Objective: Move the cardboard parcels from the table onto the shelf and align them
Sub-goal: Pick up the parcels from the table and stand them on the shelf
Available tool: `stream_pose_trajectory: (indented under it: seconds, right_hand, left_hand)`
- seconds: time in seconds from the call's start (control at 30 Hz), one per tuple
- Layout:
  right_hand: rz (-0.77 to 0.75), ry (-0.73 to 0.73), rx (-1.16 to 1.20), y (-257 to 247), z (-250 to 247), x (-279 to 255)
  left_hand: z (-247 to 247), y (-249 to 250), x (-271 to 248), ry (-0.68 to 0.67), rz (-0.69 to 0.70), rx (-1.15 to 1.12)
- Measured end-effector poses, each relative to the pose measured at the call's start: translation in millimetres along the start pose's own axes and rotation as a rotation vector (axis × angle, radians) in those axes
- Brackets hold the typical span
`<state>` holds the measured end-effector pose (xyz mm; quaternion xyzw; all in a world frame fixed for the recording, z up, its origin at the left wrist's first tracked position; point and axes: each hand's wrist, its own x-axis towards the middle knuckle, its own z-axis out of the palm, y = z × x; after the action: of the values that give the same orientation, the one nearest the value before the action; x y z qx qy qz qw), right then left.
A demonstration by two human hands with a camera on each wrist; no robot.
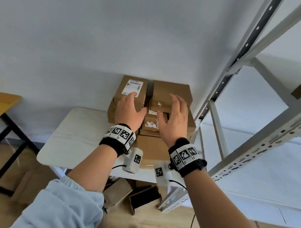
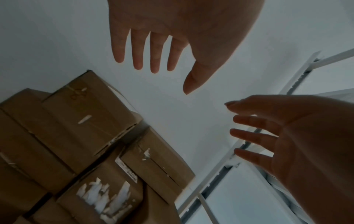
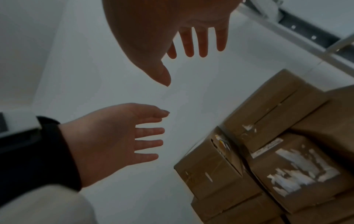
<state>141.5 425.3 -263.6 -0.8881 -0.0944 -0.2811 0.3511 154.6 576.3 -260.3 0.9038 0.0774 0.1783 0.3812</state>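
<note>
Reaching with both hands toward a stack of brown cardboard parcels (image 1: 151, 112) piled on a small white-topped table (image 1: 70, 140) against the pale wall, hard beside the upright of a grey perforated metal shelf (image 1: 261, 138). Left hand (image 1: 128, 110) spread flat, fingers straight, hovering over the tall brown box with a white printed shipping label (image 1: 131, 95); wrist views suggest clear air between palm and cardboard, though from the head view contact cannot be ruled out. Right hand (image 1: 174, 118) likewise spread and empty, fingers loosely extended above the wide plain brown box (image 1: 170, 92) at top right. Hands apart, gripping nothing, parcels between and below them.

Every parcel seen here sits on the table; what the shelf boards hold cannot be told.

Likely trouble, judged from the layout:
- Uneven stack, boxes of differing size, some with torn tape and ripped labels (image 3: 298, 177); lifting one top box one-handed may drag or tip its neighbour off the table
- Smooth cardboard with flat palms only: slipping if squeezed too lightly from the sides
- Shelf upright close on the right: swinging a box across may clip the metal frame
- Loose folded cardboard pieces on the floor (image 1: 132, 197) under the table: a trip risk while stepping toward the shelf
</note>
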Motion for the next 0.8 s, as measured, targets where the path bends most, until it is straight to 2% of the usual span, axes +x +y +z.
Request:
stream_pose_trajectory:
  seconds: [0.2, 0.47, 0.67, 0.8]
  right_hand:
    - [0.052, -0.135, 0.035, 19.4, 70.7, 39.2]
    - [0.218, -0.317, 0.124, 52.5, 150.3, 85.2]
    - [0.349, -0.422, 0.127, 57.2, 175.6, 98.6]
    - [0.360, -0.427, 0.077, 52.5, 182.2, 96.7]
  left_hand:
    - [9.2, -41.7, 65.1, 0.014, -0.132, 0.073]
    - [42.4, -86.9, 134.4, -0.044, -0.291, 0.066]
    - [63.0, -105.3, 156.8, -0.077, -0.320, 0.053]
    - [61.1, -105.1, 156.6, -0.074, -0.321, 0.066]
